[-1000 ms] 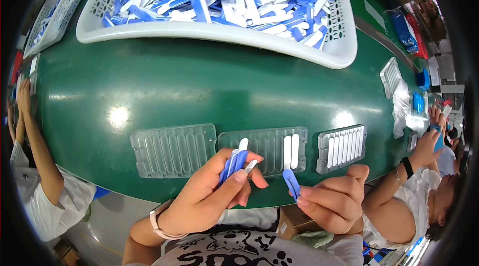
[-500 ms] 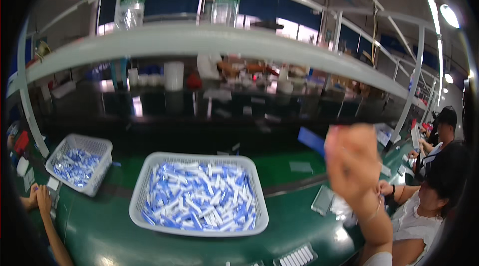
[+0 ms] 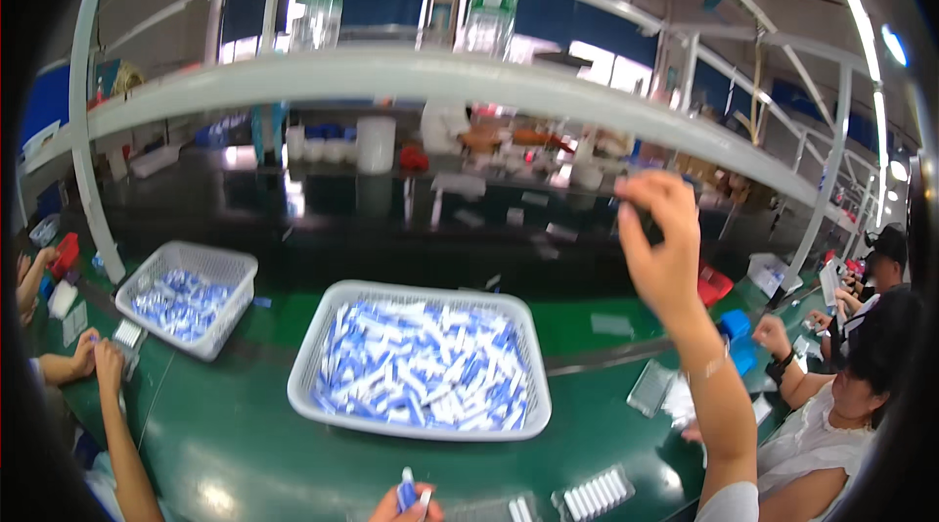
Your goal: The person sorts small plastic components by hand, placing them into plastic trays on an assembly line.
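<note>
I log: right hand, raised, thumb and fingers parted, earlier blue strip no longer showing, apparently freed; left hand, clutching blue-and-white strips.

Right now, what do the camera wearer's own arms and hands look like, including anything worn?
The right hand is ungloved, with a bare forearm, what looks like a thin pale bracelet near the wrist, and a whitish sleeve at the lower edge. The left hand is ungloved too, but only part shows; its wrist is out of view.
</note>
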